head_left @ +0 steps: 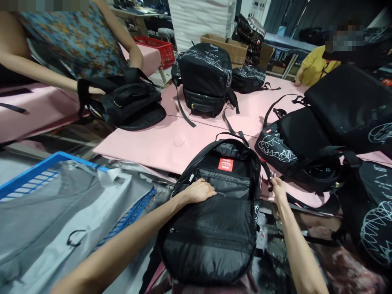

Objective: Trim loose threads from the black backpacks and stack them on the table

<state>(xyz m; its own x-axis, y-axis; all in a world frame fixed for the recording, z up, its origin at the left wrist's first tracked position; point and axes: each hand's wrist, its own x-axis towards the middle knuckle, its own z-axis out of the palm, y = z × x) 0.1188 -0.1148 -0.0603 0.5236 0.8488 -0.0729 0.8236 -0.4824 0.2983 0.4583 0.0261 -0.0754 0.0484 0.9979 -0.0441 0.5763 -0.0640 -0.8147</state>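
A black backpack point(211, 245) lies unzipped before me, its front panel folded down toward me and its dark lining showing. Inside its upper part is a red label point(226, 164). My left hand point(200, 191) rests flat on the inner pocket edge, fingers stretched out. At the bag's right side my right hand point(278, 188) has its fingers closed around a black strap point(270, 183). The strap's far end is partly hidden by the fingers.
Black backpacks with white scribbles point(205, 67) stand on the pink table point(147, 147); more are piled at right point(306, 134). A blue crate point(58, 159) holding grey sheeting is at left. One person handles a black bag point(131, 102); another in yellow point(315, 61) is farther back.
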